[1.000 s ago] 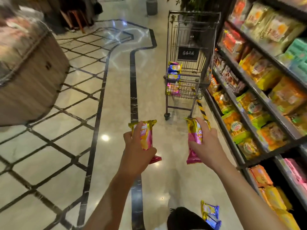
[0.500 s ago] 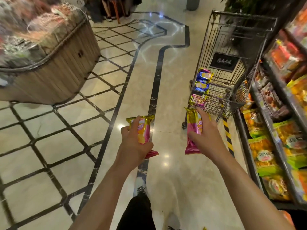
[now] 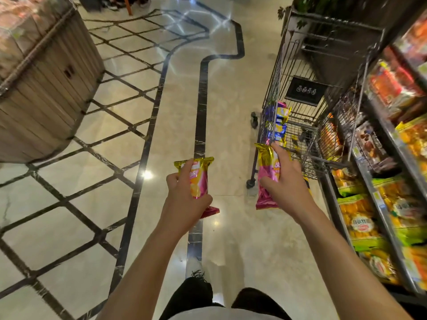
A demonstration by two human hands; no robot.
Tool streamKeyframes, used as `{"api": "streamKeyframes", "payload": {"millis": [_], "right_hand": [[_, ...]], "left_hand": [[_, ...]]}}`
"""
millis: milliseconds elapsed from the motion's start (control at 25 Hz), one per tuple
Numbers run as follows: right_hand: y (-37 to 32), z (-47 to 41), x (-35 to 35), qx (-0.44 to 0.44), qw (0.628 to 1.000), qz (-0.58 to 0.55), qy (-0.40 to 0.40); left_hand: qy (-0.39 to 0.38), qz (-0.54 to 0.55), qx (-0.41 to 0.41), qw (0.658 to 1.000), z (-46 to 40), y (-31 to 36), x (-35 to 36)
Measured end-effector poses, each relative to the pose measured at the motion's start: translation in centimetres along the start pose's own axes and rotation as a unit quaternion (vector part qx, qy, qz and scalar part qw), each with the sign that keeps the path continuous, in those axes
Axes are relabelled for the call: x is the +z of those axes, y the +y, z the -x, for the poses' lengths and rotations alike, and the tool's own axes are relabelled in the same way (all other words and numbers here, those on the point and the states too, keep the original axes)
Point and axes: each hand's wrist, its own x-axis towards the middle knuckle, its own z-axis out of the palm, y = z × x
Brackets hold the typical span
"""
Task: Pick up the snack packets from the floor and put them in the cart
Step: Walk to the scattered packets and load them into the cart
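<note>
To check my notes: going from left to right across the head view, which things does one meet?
Wooden display stand → left hand holding a pink snack packet → right hand holding another pink packet → shopping cart → snack shelves.

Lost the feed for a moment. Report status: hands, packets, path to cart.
Left hand grips one pink packet; right hand grips another. Cart ahead right, some packets already inside. Floor between looks clear.

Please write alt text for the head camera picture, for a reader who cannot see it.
A person's left hand and right hand each hold a pink and gold snack packet, left and right, near a wire cart holding blue and yellow packets, beside stocked shelves.
</note>
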Motion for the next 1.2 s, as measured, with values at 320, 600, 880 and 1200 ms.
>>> {"api": "streamKeyframes", "payload": {"millis": [320, 600, 880, 1200], "right_hand": [[-3.6, -9.6, 1.6, 0.013, 0.999, 0.006, 0.033], [-5.1, -21.8, 1.6, 0.016, 1.000, 0.002, 0.023], [-5.8, -35.7, -0.2, 0.002, 1.000, -0.006, -0.003], [-7.3, -46.5, -0.5, -0.001, 0.999, -0.008, -0.047]], "left_hand": [[-0.045, -0.016, 0.022, 0.999, -11.0, 2.1, -2.9], [-0.038, -0.042, 0.018, 0.998, -22.5, 6.1, -3.0], [-0.020, -0.066, 0.004, 0.998, -33.4, 12.3, -1.3], [-0.012, -0.056, 0.012, 0.998, -43.9, 16.2, -0.3]]}}
